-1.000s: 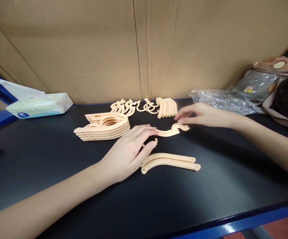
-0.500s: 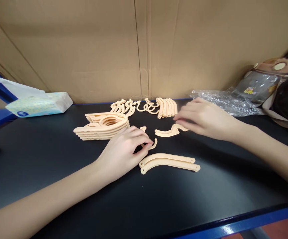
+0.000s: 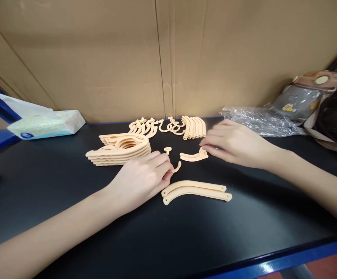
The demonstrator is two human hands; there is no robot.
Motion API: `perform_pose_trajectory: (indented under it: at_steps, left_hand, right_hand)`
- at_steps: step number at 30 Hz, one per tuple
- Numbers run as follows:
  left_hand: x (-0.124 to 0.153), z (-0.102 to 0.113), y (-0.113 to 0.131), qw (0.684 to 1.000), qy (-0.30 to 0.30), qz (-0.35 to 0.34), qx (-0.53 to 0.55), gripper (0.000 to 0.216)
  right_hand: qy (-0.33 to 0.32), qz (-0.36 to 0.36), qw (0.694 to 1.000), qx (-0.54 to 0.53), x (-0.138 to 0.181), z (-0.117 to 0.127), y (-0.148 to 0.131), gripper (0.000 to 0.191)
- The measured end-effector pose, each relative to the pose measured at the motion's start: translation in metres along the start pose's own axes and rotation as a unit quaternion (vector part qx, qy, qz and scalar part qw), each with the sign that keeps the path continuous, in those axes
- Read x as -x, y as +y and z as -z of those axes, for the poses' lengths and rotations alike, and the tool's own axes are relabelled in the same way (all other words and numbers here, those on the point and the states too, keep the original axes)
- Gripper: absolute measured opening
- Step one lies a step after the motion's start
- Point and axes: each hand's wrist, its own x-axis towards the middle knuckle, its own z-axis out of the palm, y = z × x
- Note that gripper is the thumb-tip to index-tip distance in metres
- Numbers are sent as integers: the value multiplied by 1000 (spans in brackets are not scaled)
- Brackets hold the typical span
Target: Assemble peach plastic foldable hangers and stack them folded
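Observation:
My left hand point(image 3: 143, 180) rests on the black table top point(image 3: 69, 217) with its fingers pinched on a small peach plastic hook point(image 3: 176, 167). My right hand point(image 3: 234, 145) lies to the right, its fingertips closed on the end of a curved peach centre piece point(image 3: 193, 156). Two long curved peach arms point(image 3: 196, 191) lie side by side just in front of both hands. A stack of finished peach hangers point(image 3: 120, 149) sits to the left of my left hand.
Rows of spare hooks point(image 3: 153, 126) and curved arms point(image 3: 195, 126) lie along the cardboard back wall point(image 3: 168, 54). A tissue pack point(image 3: 44, 123) is at the far left. A crumpled plastic bag point(image 3: 261, 120) and a grey bottle point(image 3: 299, 97) are at the right.
My left hand left the centre piece, drew back and closed on the small hook. My right hand came nearer and lower, its fingers settling on the centre piece's right end.

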Motion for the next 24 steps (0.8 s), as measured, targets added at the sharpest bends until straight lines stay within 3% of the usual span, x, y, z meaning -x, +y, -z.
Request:
perform_pose_trajectory:
  at_steps: [3, 7, 13, 16, 21, 24]
  left_hand:
    - [2, 0, 0, 998, 24, 40, 35, 14]
    - [3, 2, 0, 994, 47, 42, 88, 8]
    - [3, 10, 13, 980, 34, -13, 198, 10]
    - [4, 14, 23, 966, 15, -39, 256, 10]
    - [3, 17, 31, 953, 11, -58, 297, 13]
    - [3, 17, 29, 955, 17, -67, 288, 14]
  right_hand:
    - [5, 0, 1000, -14, 0, -2, -2, 29]
    - [38, -28, 994, -94, -1, -6, -9, 23]
    - [79, -19, 975, -207, -2, -6, -33, 49]
    - [77, 12, 986, -150, -2, -4, -42, 48]
    - [77, 69, 994, -28, -4, -5, -45, 27]
    - [79, 94, 992, 20, -5, -6, -42, 30]
